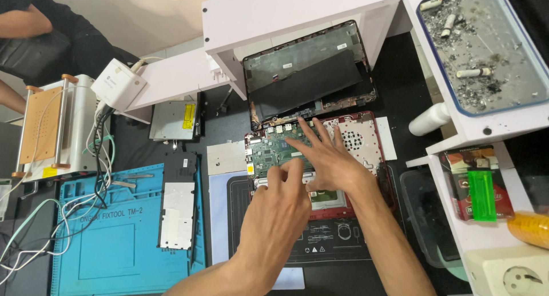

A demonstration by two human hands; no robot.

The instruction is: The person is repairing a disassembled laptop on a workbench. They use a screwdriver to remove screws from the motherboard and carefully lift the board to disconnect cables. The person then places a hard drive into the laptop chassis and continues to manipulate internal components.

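Observation:
An opened red laptop base (pixel 374 137) lies on the black mat, its green circuit board (pixel 269 150) exposed. My left hand (pixel 274 216) reaches over the near edge of the board, fingers curled down onto it by a pale strip. My right hand (pixel 329 159) lies flat over the board's middle, fingers spread toward the far left. Neither hand visibly holds a tool. Behind the base leans the laptop's black bottom cover (pixel 309 78), inner side up.
A blue work mat (pixel 108 244) lies left with a black and silver panel (pixel 178 210). A drive (pixel 174 120), white adapter (pixel 118 84), cables and a white machine (pixel 51 127) stand far left. White shelves right hold a tray (pixel 486 50), green lighter (pixel 481 194) and socket.

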